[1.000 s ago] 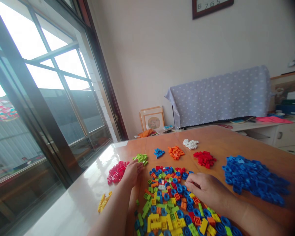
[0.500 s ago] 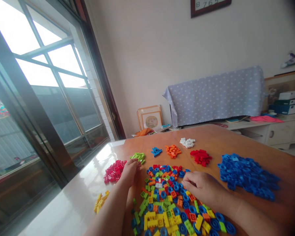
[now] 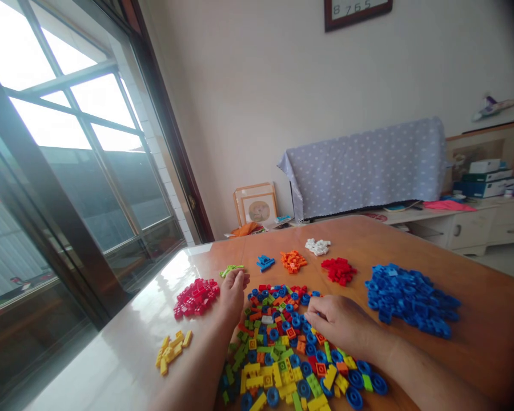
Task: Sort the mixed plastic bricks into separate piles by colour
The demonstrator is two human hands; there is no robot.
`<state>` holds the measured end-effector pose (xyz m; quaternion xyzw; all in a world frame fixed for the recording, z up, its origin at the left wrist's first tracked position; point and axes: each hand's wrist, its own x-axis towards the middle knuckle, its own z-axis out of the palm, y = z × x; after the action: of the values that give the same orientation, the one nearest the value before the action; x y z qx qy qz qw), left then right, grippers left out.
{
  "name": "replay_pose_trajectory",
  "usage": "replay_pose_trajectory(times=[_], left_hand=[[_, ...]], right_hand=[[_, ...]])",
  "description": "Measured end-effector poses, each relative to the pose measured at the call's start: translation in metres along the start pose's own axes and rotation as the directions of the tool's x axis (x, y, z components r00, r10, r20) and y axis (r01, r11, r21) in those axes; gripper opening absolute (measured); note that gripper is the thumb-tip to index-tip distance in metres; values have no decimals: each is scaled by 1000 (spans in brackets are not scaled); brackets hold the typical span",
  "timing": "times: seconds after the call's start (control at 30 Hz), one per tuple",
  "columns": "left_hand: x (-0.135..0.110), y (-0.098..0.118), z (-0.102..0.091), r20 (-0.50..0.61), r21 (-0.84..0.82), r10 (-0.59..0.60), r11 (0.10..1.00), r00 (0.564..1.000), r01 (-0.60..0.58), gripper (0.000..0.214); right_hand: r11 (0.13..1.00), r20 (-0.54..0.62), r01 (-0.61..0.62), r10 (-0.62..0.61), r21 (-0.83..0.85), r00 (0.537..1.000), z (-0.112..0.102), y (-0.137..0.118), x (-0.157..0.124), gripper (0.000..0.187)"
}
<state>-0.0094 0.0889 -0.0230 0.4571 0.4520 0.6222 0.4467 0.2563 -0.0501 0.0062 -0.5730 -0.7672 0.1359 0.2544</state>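
My left hand point(image 3: 235, 290) is at the left edge of a mixed heap of building bricks point(image 3: 278, 351), its fingers drawn together. It partly covers a small lime green brick pile point(image 3: 231, 269) behind it. Whatever those fingers hold is hidden. My right hand point(image 3: 336, 317) rests low over the heap's right side, thumb and fingers curled together among blue wheel-like pieces point(image 3: 310, 335). A bit of blue shows by its thumb, but I cannot tell whether it is held. Yellow, lime, orange and red bricks lie mixed in the heap.
Sorted piles surround the heap: pinkish-red point(image 3: 196, 298), yellow point(image 3: 172, 351), small blue point(image 3: 265, 262), orange point(image 3: 293, 261), white point(image 3: 317, 246), red point(image 3: 338, 271) and large blue point(image 3: 411, 299). Beyond the table point(image 3: 355, 234) stands a low white cabinet point(image 3: 475, 231); windows are on the left.
The view has turned slightly right. My left hand has shifted a little rightward from the lime pile towards the heap. My right hand stays over the heap's right side.
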Motion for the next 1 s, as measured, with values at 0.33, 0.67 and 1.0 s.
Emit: replay_pose_trajectory(times=[0.33,0.67,1.0], left_hand=[[-6,38,-8,-57,66,140,988,988,-136,40],[-35,75,-4,-157,-257,-90,965,983,48,26],[-58,55,-29,-258,-449,-332,872,907,192,11]], right_hand=[[996,-97,-64,58,-66,994,1,21,7,32],[986,-105,-165,161,-31,981,-3,34,9,23],[989,31,-148,149,-15,988,-11,34,5,15]])
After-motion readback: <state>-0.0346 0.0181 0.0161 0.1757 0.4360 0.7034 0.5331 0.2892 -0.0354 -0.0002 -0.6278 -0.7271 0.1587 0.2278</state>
